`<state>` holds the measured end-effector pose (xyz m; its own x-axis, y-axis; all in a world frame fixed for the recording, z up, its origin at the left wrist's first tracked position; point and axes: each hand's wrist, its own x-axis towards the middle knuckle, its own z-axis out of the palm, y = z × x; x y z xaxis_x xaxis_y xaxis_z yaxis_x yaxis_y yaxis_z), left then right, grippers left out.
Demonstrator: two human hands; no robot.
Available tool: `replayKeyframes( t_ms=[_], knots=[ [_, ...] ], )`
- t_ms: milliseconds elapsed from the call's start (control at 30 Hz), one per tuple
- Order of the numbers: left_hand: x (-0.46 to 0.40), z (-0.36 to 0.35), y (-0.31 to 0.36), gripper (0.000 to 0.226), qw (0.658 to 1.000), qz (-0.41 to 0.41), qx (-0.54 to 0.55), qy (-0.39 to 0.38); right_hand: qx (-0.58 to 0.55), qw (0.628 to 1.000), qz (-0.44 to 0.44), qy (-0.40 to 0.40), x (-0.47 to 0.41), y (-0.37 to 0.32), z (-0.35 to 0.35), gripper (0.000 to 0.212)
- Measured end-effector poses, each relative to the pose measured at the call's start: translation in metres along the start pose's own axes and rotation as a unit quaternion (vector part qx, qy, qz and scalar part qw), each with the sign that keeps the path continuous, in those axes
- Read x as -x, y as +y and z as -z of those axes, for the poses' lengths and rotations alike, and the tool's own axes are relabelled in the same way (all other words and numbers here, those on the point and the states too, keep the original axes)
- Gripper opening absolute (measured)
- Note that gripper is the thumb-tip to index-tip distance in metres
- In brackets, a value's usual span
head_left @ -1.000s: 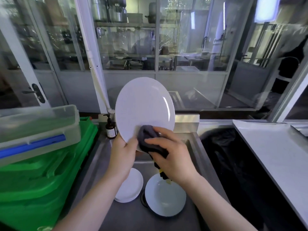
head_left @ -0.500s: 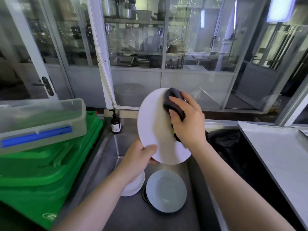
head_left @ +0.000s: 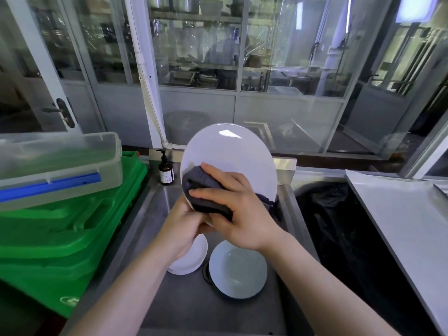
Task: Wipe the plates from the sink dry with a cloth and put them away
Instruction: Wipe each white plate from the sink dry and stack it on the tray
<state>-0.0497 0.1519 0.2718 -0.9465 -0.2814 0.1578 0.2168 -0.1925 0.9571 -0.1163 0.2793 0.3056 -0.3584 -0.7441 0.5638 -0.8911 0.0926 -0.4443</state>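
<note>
White glazed ceramic: the large plate (head_left: 232, 156) was held near-upright above the sink (head_left: 155, 197), face toward the camera, w/ a window highlight on its upper rim that suggested a smooth, probably damp and slippery surface. The left hand (head_left: 184, 229) gripped the plate at its lower edge; its fingers lay behind the plate and under the other hand, so their exact curl could not be told. The right hand (head_left: 232, 212) pressed the dark grey cloth (head_left: 201, 190) against the plate's lower left, fingers fairly straight and close together over the bunched fabric, thumb below it, pinching the wad. Judged handling: plate stiff, moderately heavy for its size, fragile vs. the steel basin, so best held at the rim w/ thumb in front and fingers behind, never by the wet face alone; cloth soft, absorbent, adding friction where it sat. Two more pieces lay in the basin below: a small white plate (head_left: 191, 260), partly hidden by the left forearm, and just beside it a pale blue-grey plate (head_left: 237, 267) over the drain, both apparently not yet dried. A brown pump bottle (head_left: 166, 169) stood at the sink's back left corner; green crates (head_left: 60, 238) carrying a clear lidded box (head_left: 58, 163) stood at left; a steel counter (head_left: 407, 214) at right offered a possible set-down spot.
</note>
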Motion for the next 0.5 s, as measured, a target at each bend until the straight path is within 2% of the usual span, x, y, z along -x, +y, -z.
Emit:
replayKeyframes(
  t_ms=[100, 367, 500],
  knots=[
    [0.003, 0.001, -0.007, 0.052, 1.0, 0.004, 0.021, 0.002, 0.031, 0.999, 0.0, -0.022, 0.004, 0.004, -0.002, 0.057],
    [0.006, 0.003, -0.023, 0.063, 0.998, 0.022, 0.06, -0.01, 0.071, 0.996, -0.05, -0.012, 0.031, 0.011, -0.006, 0.036],
    [0.007, -0.006, -0.034, 0.057, 0.996, 0.046, 0.073, -0.009, 0.09, 0.992, -0.086, -0.017, 0.045, 0.019, -0.002, 0.042]
  ],
)
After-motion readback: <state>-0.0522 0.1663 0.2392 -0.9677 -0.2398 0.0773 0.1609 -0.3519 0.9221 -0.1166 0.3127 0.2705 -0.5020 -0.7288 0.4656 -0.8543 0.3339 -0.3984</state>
